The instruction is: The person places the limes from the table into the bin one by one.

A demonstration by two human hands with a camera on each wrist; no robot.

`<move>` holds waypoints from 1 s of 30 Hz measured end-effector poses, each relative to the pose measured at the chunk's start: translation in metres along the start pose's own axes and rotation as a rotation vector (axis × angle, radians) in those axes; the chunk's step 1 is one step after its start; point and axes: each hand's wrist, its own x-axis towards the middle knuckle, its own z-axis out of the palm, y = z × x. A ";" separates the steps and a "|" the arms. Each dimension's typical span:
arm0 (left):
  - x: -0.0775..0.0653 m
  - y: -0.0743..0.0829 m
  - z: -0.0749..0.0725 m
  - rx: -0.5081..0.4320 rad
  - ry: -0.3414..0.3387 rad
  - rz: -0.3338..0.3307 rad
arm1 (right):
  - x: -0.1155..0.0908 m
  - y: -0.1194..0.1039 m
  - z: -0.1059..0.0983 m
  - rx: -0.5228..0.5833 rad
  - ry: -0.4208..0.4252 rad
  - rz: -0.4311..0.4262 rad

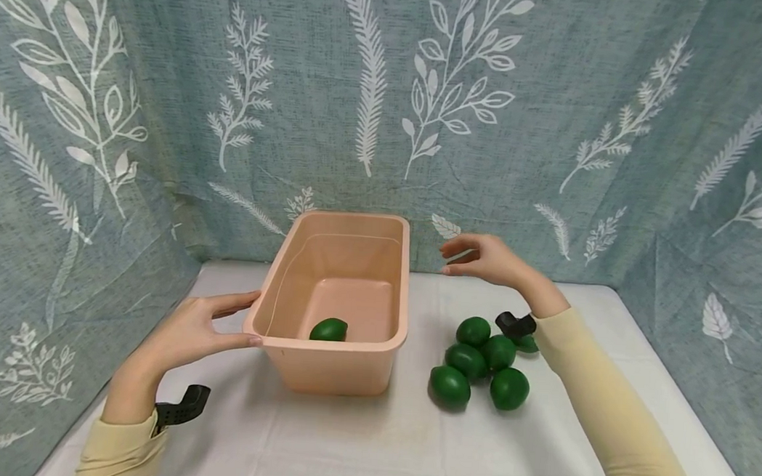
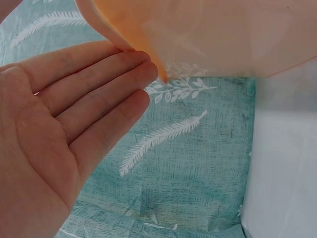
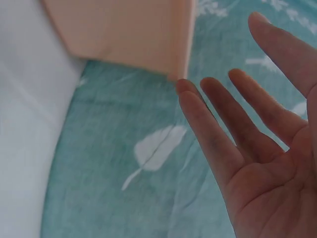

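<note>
A peach plastic tub (image 1: 334, 366) stands on the table with one dark green lime (image 1: 329, 329) inside, near its front wall. My left hand (image 1: 195, 332) touches the tub's left rim, fingers (image 2: 109, 82) straight along its outside and thumb by the front corner. To the right of the tub, my right hand (image 1: 484, 259) is raised above the table's back part. Its fingers (image 3: 213, 119) are spread and loosely bent, holding nothing. Several limes (image 1: 466, 361) lie in a cluster on the table, nearer me than the right hand. One at the back is partly hidden by the right wrist's black strap.
A white cloth covers the table (image 1: 342, 447). Blue-green curtains (image 1: 389, 107) with white leaf prints hang behind it and along both sides. Black wrist devices (image 1: 182, 406) sit at both cuffs. My right forearm passes over the table just right of the limes.
</note>
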 end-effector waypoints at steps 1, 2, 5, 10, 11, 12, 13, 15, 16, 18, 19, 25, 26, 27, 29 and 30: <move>0.000 0.000 0.000 0.000 0.002 0.002 | -0.004 0.004 -0.001 0.003 0.005 0.007; 0.000 0.000 0.000 0.001 0.005 0.004 | -0.007 0.009 -0.003 0.008 0.009 0.013; 0.000 0.001 0.000 0.005 0.007 0.007 | -0.018 0.024 -0.007 0.019 0.022 0.041; 0.000 0.001 0.000 0.005 0.005 0.007 | -0.036 0.048 -0.011 0.018 0.057 0.093; 0.000 0.000 0.000 0.004 0.004 0.006 | -0.040 0.053 -0.011 0.014 0.065 0.105; 0.000 0.000 0.001 0.000 0.003 0.006 | -0.043 0.058 -0.011 0.010 0.073 0.114; 0.000 0.000 0.001 -0.002 0.003 0.006 | -0.047 0.063 -0.011 0.005 0.080 0.119; -0.001 0.000 0.001 -0.002 0.003 0.006 | -0.054 0.072 -0.011 -0.001 0.096 0.140; -0.001 0.000 0.001 -0.004 0.002 0.006 | -0.058 0.077 -0.011 -0.001 0.103 0.152; -0.001 0.000 0.001 -0.007 0.001 0.007 | -0.064 0.086 -0.009 -0.007 0.114 0.172; -0.001 0.000 0.001 -0.007 0.000 0.007 | -0.067 0.091 -0.009 -0.011 0.120 0.183; -0.001 -0.002 0.001 -0.004 0.002 0.022 | -0.085 0.114 -0.003 -0.067 0.156 0.236; 0.000 -0.002 0.001 -0.003 0.002 0.025 | -0.088 0.118 -0.002 -0.079 0.162 0.239; 0.000 -0.002 0.001 -0.004 0.002 0.026 | -0.091 0.121 -0.001 -0.086 0.167 0.242; 0.000 -0.002 0.001 -0.002 0.002 0.030 | -0.095 0.127 0.002 -0.097 0.176 0.248; 0.000 -0.003 0.001 -0.002 0.002 0.031 | -0.097 0.130 0.003 -0.099 0.179 0.251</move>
